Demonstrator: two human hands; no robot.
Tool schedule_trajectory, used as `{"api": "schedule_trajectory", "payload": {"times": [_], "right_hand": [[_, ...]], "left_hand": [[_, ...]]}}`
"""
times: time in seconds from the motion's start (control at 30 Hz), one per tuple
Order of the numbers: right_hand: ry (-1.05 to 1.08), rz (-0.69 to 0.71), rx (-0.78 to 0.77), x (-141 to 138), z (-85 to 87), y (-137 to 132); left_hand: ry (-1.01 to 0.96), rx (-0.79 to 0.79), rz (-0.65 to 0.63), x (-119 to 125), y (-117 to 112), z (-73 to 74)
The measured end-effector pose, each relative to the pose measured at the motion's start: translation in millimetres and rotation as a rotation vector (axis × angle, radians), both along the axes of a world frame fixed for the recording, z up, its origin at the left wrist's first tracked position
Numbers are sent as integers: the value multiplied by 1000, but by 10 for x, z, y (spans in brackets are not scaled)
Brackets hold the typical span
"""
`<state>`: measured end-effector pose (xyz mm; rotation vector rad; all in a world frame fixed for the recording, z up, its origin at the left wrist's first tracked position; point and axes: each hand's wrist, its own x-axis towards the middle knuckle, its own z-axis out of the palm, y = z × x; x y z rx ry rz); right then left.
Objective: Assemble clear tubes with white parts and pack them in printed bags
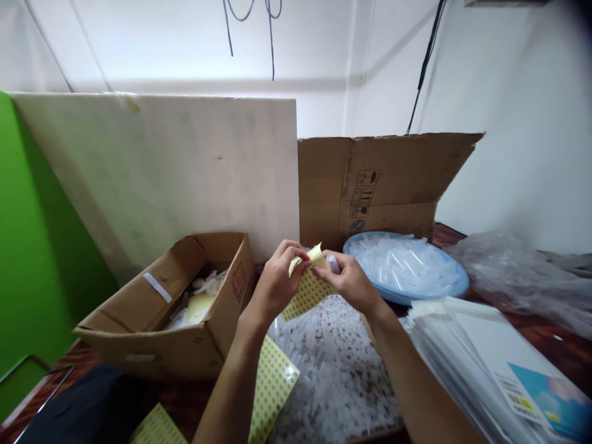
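Between my two hands is a yellow sheet of small round stickers, its top edge bent over. My left hand pinches the sheet's upper left part. My right hand grips its right side and also holds a small translucent tube upright between thumb and fingers. Below the hands lies a large heap of small clear plastic pieces with brown specks among them. A second yellow sticker sheet rests against the heap's left side, partly behind my left forearm.
An open cardboard box with paper scraps stands on the left. At the back right is a blue basin full of clear plastic tubes. Plastic-wrapped packs lie at right, near crumpled plastic film. A cardboard sheet stands behind.
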<state>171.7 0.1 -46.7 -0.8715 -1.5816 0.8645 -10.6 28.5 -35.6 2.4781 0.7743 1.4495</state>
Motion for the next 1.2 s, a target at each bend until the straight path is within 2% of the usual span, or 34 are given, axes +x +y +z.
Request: {"api": "schedule_trajectory", "payload": {"times": [0.3, 0.53, 0.63, 0.8, 0.97, 1.2], "right_hand": [[-16, 7, -11, -28, 23, 1], [30, -17, -32, -25, -45, 53], [-60, -95, 22, -23, -79, 78], [-272, -237, 199, -42, -98, 88], [-363, -231, 315, -53, -113, 91], [-380, -235, 338, -47, -124, 89]], "left_hand": [[37, -5, -6, 12, 2, -4], [-13, -76, -22, 27, -51, 39], [-54, -168, -56, 39, -116, 91], [-60, -314, -152, 77, -197, 131], [-55, -315, -111, 123, -183, 93], [-55, -320, -99, 109, -156, 68]]}}
